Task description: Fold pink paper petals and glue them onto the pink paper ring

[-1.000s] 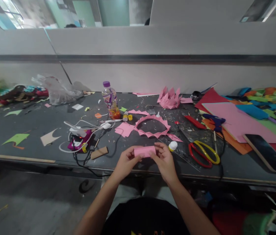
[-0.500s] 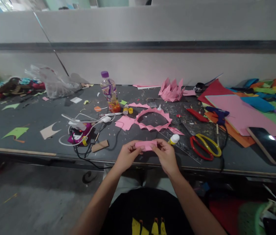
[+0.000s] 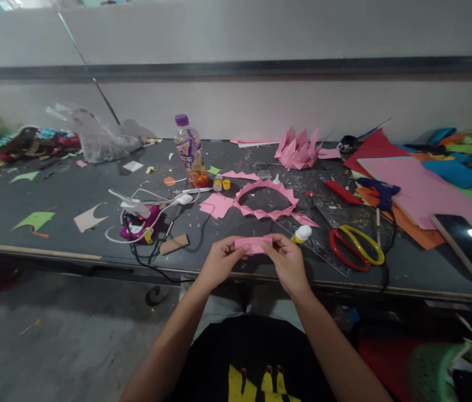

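Observation:
A small folded strip of pink paper is stretched between my two hands, just above the front edge of the table. My left hand pinches its left end, and my right hand pinches the right end, both thumbs on top. Beyond them lies a ring of pointed pink paper with a loose pink piece at its left. A glue bottle with a white cap lies close to my right hand. Farther back stands a spiky pink paper flower.
Scissors, a glue gun, a phone and coloured sheets lie on the right. A drink bottle stands at centre back. To the left are a purple power socket with cables, a cardboard piece and paper scraps.
The view has shifted slightly, so the table's things sit a little farther right. Both hands keep hold of the pink paper, which looks nearly the same.

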A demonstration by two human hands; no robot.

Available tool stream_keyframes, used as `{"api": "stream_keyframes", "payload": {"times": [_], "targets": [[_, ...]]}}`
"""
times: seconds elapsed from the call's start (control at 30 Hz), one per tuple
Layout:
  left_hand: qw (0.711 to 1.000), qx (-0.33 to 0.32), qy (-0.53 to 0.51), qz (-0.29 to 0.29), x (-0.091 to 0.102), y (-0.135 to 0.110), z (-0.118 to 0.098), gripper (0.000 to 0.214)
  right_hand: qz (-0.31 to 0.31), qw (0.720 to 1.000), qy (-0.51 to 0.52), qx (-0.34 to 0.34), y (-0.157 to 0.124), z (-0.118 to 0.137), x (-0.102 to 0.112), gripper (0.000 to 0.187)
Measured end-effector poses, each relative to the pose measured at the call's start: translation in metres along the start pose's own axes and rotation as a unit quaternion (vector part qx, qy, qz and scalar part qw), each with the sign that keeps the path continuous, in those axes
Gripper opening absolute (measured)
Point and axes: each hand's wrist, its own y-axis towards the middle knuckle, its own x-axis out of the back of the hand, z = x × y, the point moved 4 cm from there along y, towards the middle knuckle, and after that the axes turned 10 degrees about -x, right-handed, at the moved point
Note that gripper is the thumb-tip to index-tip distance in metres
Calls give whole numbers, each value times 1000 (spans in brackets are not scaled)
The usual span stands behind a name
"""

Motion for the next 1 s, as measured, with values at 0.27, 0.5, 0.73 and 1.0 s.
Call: {"api": "stream_keyframes", "payload": {"times": [0.27,0.5,0.73,1.0], "targets": [[1000,-7,-4,10,0,1,1,38,5,1000,5,1,-1,2,0,17],[1000,-2,7,7,0,0,-2,37,8,1000,9,-7,-1,1,0,14],[994,-26,102,31,0,-1,-7,27,7,999,-34,-2,0,2,2,14],[865,-89,485,90,5,7,-23,13,64,937,-342,23,8,14,-16,4]]}}
